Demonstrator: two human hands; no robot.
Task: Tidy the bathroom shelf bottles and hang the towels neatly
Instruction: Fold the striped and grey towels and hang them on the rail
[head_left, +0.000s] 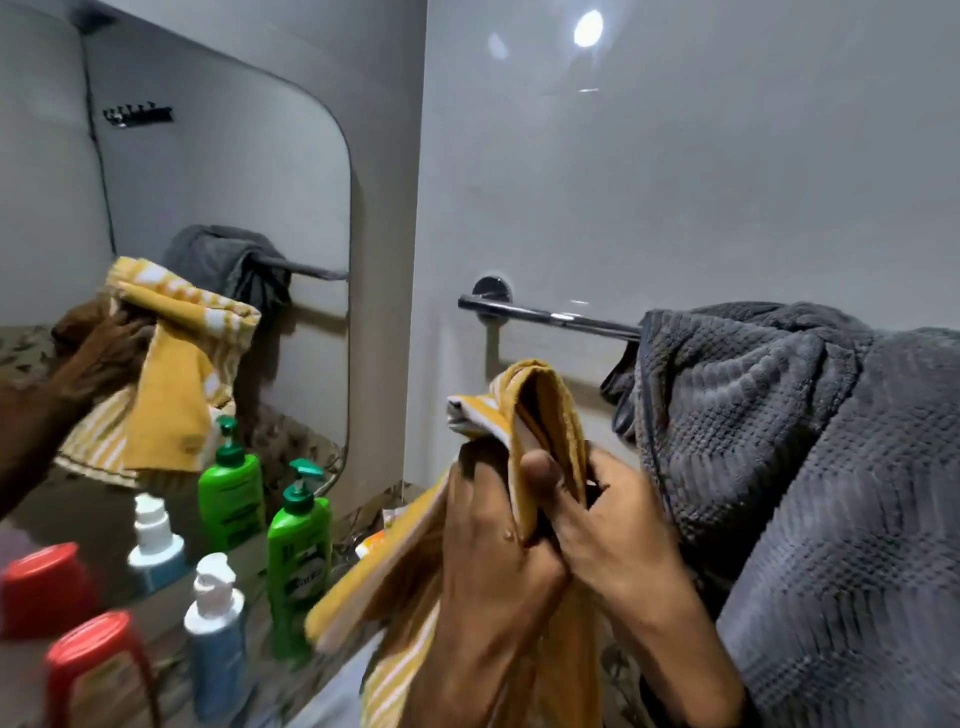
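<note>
Lower centre of the frame: your left hand (493, 535) and right hand (618, 519) are pressed together, both closed on the yellow striped towel (545, 410). The left hand grips the bunched fabric from the left. The right hand pinches it from the right, thumb against the cloth. A folded crest of the towel stands up above the knuckles, and the rest trails down and to the lower left, over the edge of the bench (166, 670).

Beyond and above the hands: the towel bar (550, 314) runs roughly level, from its round wall mount at frame centre toward the right. Its long axis lies across your line of reach. The bare stretch of bar sits directly above and behind the towel's crest, nearer your left hand. Your right hand is just beside the grey towel (779, 441), which hangs heaped over the bar's right part.

The move likely turns on lifting the crest up and over that bare stretch.

Left of frame: a green pump bottle (298, 551), a white-capped blue bottle (215, 634) and a red-capped container (98, 670) stand on the bench before the mirror (218, 171).
</note>
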